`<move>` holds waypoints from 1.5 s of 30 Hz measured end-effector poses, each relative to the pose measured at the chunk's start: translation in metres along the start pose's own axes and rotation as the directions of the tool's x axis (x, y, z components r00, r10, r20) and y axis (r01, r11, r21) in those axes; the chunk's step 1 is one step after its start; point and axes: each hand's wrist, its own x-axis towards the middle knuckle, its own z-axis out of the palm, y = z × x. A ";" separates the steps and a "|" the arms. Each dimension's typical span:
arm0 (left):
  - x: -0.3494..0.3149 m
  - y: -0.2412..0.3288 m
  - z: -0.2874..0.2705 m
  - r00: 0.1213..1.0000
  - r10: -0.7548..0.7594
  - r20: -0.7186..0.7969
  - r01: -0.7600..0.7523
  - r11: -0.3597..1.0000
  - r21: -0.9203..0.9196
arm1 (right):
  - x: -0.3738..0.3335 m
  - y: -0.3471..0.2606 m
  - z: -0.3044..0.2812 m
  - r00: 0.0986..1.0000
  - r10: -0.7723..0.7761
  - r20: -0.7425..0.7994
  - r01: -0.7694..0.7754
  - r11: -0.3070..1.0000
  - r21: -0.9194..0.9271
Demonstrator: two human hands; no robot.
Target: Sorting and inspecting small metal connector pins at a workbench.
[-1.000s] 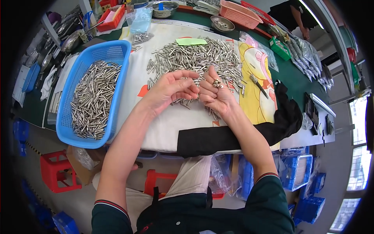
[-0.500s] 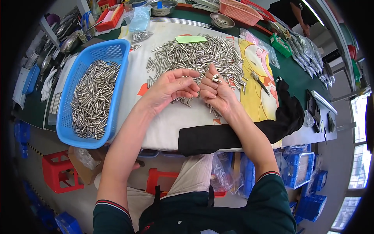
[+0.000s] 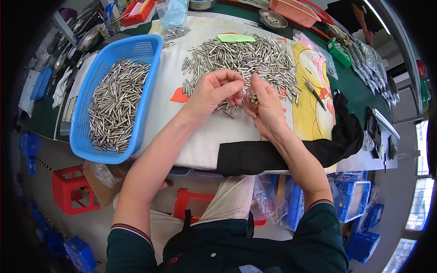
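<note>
Several short metal pins [image 3: 253, 98] sit bundled in my right hand [image 3: 268, 102], whose fingers are curled round them with the thumb up. Close beside it, my left hand [image 3: 216, 93] has its thumb and fingers pinched together toward the bundle; whatever is between those fingertips is hidden. Both hands hover over the near side of a wide heap of loose metal pins [image 3: 246, 59] on a printed cloth [image 3: 182, 136]. To the left stands a blue perforated basket [image 3: 156, 63] holding many more pins [image 3: 119, 104].
A pale green slip [image 3: 236, 38] lies on the heap's far edge. Black fabric [image 3: 255, 159] stretches under my right forearm. Right of the heap lies a dark-handled pointed tool [image 3: 315, 96]. Farther back are a metal bowl [image 3: 273, 19], a pink basket [image 3: 295, 11] and a green tray [image 3: 339, 52].
My right hand has turned, so the pin ends show less plainly. The left fingers have closed from a looser curl into a pinch. The whole view has shifted slightly.
</note>
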 end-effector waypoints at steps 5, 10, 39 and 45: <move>0.006 0.001 -0.005 0.882 0.237 -0.407 -0.238 0.970 0.049 | 0.010 -0.015 0.035 0.910 -0.408 0.080 0.398 0.799 -0.451; 0.013 -0.021 -0.020 0.700 0.586 -0.409 -0.379 0.790 0.482 | 0.038 -0.010 0.129 0.713 -0.580 0.394 0.699 0.545 -0.462; -0.015 -0.005 -0.010 0.861 0.429 -0.272 -0.184 0.762 0.621 | 0.013 -0.016 -0.018 0.710 -0.139 0.690 0.691 -0.048 -0.721; -0.047 -0.012 0.001 0.909 0.397 -0.130 -0.066 0.444 0.894 | 0.007 -0.002 -0.016 0.633 -0.124 0.765 0.752 -0.139 -0.645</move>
